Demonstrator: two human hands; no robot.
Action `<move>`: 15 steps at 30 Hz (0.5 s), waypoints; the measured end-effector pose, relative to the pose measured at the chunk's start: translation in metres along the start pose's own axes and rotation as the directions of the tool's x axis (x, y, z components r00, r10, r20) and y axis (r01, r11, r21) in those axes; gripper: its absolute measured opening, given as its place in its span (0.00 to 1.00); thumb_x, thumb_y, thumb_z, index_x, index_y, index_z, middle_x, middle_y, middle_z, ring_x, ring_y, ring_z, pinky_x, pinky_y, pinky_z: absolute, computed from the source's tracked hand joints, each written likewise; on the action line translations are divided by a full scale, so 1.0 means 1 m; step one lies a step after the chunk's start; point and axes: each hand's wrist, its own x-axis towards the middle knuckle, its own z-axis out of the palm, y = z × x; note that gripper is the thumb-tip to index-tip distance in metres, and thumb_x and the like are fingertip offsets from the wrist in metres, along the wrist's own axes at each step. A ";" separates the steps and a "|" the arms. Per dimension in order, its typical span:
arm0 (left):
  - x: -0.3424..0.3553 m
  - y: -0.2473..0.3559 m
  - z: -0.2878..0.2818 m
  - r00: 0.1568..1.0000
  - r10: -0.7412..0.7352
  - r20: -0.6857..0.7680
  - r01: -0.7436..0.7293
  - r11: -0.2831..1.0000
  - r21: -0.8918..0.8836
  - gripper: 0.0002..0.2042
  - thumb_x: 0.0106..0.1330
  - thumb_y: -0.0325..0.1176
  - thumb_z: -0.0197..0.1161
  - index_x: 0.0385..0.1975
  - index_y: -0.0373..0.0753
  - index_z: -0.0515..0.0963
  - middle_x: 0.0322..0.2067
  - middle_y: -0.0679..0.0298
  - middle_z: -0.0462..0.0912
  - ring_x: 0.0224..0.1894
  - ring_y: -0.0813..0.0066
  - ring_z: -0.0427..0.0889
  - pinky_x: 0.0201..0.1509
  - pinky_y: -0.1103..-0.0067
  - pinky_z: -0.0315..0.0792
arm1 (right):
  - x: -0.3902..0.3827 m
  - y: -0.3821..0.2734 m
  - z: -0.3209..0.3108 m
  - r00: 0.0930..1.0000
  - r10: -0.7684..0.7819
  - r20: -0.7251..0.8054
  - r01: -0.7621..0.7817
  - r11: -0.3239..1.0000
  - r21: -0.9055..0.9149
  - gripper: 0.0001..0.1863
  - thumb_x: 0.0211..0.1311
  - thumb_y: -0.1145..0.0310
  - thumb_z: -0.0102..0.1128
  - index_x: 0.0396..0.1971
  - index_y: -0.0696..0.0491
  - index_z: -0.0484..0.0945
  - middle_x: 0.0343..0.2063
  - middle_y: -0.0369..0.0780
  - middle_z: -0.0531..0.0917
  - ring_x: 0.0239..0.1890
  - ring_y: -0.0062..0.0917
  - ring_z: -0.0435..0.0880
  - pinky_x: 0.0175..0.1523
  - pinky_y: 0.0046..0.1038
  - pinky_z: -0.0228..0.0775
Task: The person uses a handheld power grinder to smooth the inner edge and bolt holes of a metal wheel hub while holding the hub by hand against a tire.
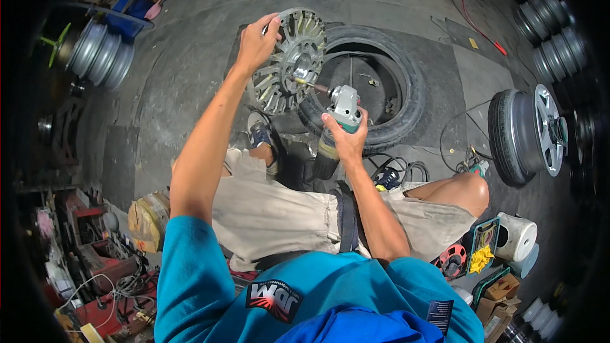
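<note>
My left hand [258,43] is closed on the upper edge of a multi-spoke alloy wheel [265,80], which stands tilted on its edge. Wrapped round the head of an angle grinder [345,103] is my right hand [349,138], with the dark body of the tool hanging below it. A thin shaft with a small yellowish tip [300,80] runs from the grinder to the wheel's centre; whether the tip touches the metal I cannot tell. Behind the grinder, a black tire [406,82] lies flat on the floor, partly hidden by the wheel and the tool.
Black cable [416,171] coils near my right foot. At the right a wheel with a tire [511,136] stands upright, near stacked silver rims [559,54]. More rims [101,56] stand at the left. A white bucket [518,236] and a red toolbox [105,311] flank me.
</note>
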 end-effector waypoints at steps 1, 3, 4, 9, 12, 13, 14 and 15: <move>-0.001 0.000 -0.002 1.000 -0.002 -0.002 0.002 1.000 -0.001 0.22 0.77 0.48 0.56 0.58 0.38 0.84 0.29 0.57 0.90 0.36 0.67 0.90 0.48 0.70 0.79 | -0.002 -0.006 0.000 1.000 -0.022 -0.012 0.022 1.000 -0.007 0.44 0.46 0.54 0.88 0.58 0.60 0.71 0.51 0.46 0.82 0.50 0.29 0.83 0.56 0.32 0.76; 0.000 0.002 -0.005 1.000 -0.016 0.019 0.015 0.999 0.038 0.22 0.77 0.47 0.57 0.58 0.37 0.84 0.30 0.56 0.90 0.37 0.67 0.90 0.48 0.70 0.79 | 0.002 -0.008 0.001 0.997 -0.074 -0.026 0.073 0.996 -0.043 0.44 0.47 0.55 0.88 0.58 0.59 0.71 0.50 0.45 0.82 0.49 0.29 0.83 0.56 0.33 0.76; 0.000 0.003 -0.004 1.000 -0.015 0.019 0.014 0.999 0.036 0.22 0.77 0.47 0.57 0.58 0.37 0.84 0.30 0.56 0.90 0.37 0.67 0.90 0.48 0.70 0.79 | 0.004 -0.009 0.001 0.991 -0.126 -0.037 0.123 0.989 -0.077 0.44 0.47 0.55 0.88 0.58 0.59 0.70 0.49 0.44 0.83 0.49 0.29 0.84 0.55 0.33 0.77; -0.007 0.014 -0.002 1.000 -0.020 0.019 0.019 0.999 0.043 0.22 0.77 0.46 0.57 0.58 0.36 0.84 0.31 0.53 0.90 0.37 0.66 0.91 0.48 0.70 0.79 | 0.000 -0.035 0.014 0.985 -0.170 -0.026 0.162 0.967 -0.198 0.43 0.46 0.55 0.88 0.57 0.57 0.70 0.45 0.47 0.85 0.48 0.32 0.86 0.55 0.36 0.77; -0.010 0.023 0.006 1.000 -0.006 0.024 0.006 1.000 0.001 0.21 0.77 0.46 0.58 0.57 0.36 0.84 0.30 0.54 0.90 0.35 0.68 0.90 0.45 0.72 0.79 | 0.004 -0.033 0.020 0.968 -0.248 -0.021 0.235 0.940 -0.248 0.43 0.45 0.56 0.87 0.57 0.57 0.70 0.45 0.50 0.86 0.47 0.35 0.87 0.54 0.37 0.78; -0.010 0.023 0.008 1.000 -0.004 0.028 0.004 1.000 0.000 0.21 0.77 0.46 0.58 0.57 0.36 0.84 0.30 0.54 0.90 0.35 0.68 0.90 0.45 0.72 0.79 | 0.003 -0.031 0.020 0.971 -0.239 -0.019 0.225 0.936 -0.272 0.43 0.45 0.56 0.87 0.57 0.57 0.70 0.44 0.50 0.86 0.47 0.36 0.88 0.54 0.37 0.78; -0.011 0.020 0.006 1.000 0.009 0.018 -0.009 1.000 0.007 0.21 0.77 0.45 0.58 0.57 0.36 0.84 0.30 0.55 0.90 0.35 0.69 0.90 0.44 0.73 0.79 | 0.003 -0.032 0.022 0.973 -0.230 -0.011 0.217 0.932 -0.291 0.43 0.45 0.56 0.87 0.57 0.57 0.69 0.44 0.50 0.86 0.46 0.36 0.88 0.54 0.38 0.78; -0.010 0.016 0.004 1.000 0.021 0.008 -0.021 1.000 0.014 0.20 0.77 0.45 0.58 0.57 0.37 0.84 0.30 0.55 0.90 0.34 0.69 0.90 0.43 0.73 0.79 | 0.001 -0.034 0.021 0.973 -0.230 -0.009 0.218 0.933 -0.288 0.43 0.45 0.56 0.87 0.57 0.57 0.69 0.44 0.50 0.86 0.46 0.36 0.88 0.54 0.38 0.78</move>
